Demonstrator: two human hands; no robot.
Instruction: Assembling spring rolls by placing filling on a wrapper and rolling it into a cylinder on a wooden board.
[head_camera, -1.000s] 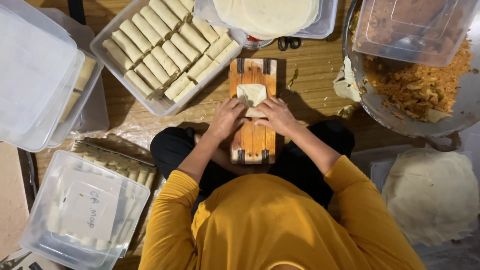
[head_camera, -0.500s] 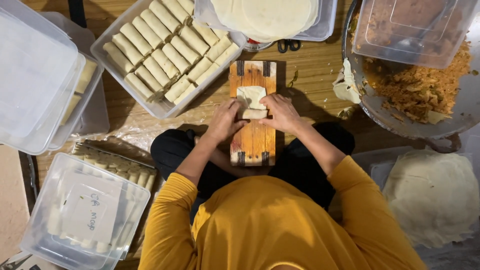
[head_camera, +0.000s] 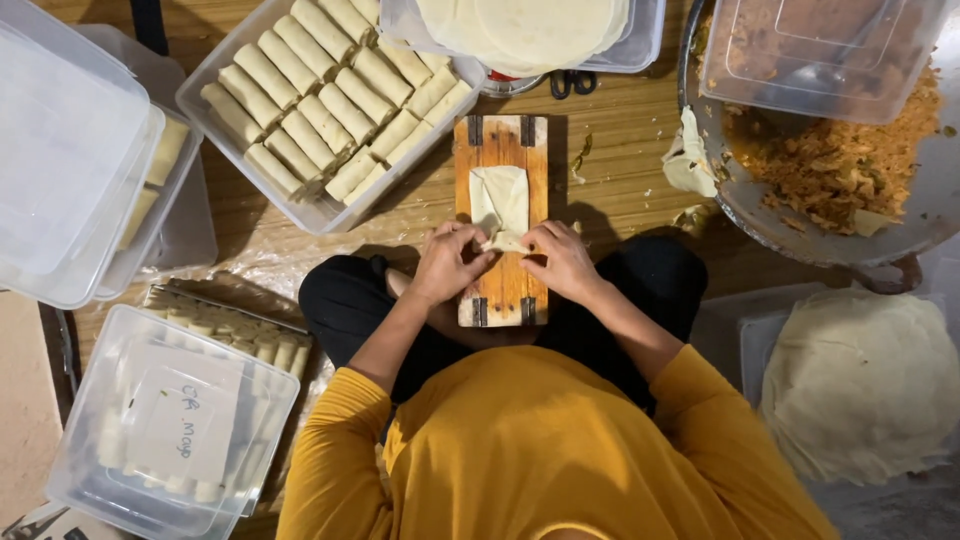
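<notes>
Pinching the near edge of a pale square pastry wrapper (head_camera: 500, 205) between left hand (head_camera: 447, 262) and right hand (head_camera: 563, 260), both grasping it over a small orange wooden board (head_camera: 502, 290) on the lap. Beyond, clear plastic tray of pale rolled pastries (head_camera: 325, 100). Lower left, lidded clear tub with a white label (head_camera: 170, 425). Right, round metal pan of orange filling (head_camera: 840, 165); below it, stacked round wrappers (head_camera: 860, 385). Crowded wooden floor (head_camera: 620, 150), little bare room.

Clear tray of finished rolls (head_camera: 330, 100) upper left, lidded plastic containers (head_camera: 70, 150) beside it and another (head_camera: 170, 425) lower left. Metal bowl of shredded filling (head_camera: 830, 160) upper right, stack of round wrappers (head_camera: 860, 385) below it, more wrappers in a tub (head_camera: 520, 30) at top centre.
</notes>
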